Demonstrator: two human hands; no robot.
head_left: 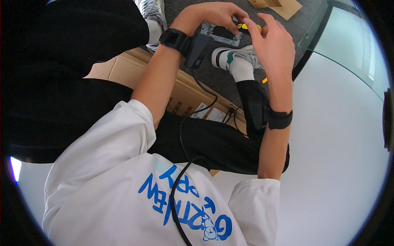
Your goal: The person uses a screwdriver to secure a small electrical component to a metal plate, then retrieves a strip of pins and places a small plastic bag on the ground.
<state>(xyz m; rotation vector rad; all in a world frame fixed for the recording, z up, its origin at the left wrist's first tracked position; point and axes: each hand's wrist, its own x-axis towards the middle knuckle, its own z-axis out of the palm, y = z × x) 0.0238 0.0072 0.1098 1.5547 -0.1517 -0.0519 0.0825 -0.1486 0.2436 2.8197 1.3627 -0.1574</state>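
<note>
Near the top of the head view, my left hand (219, 14) curls over a grey metal box with a black gridded face (223, 33). Its thumb and forefinger bend round something that they mostly hide. From the other side comes my right hand (274, 45), thumb and fingers pinching a yellow-and-black tool handle (248, 27). The handle lies between both hands, right beside the box. Its working end is out of sight behind the left fingers. The box sits low, close to the floor, by my white shoe (236, 57).
A long cardboard box (180, 90) lies between my legs, with a black cable (204, 88) over it. A small yellow object (264, 80) rests on the grey carpet by my right wrist. Cardboard (283, 7) lies farther off. A glass-edged white panel (336, 102) stands at the right.
</note>
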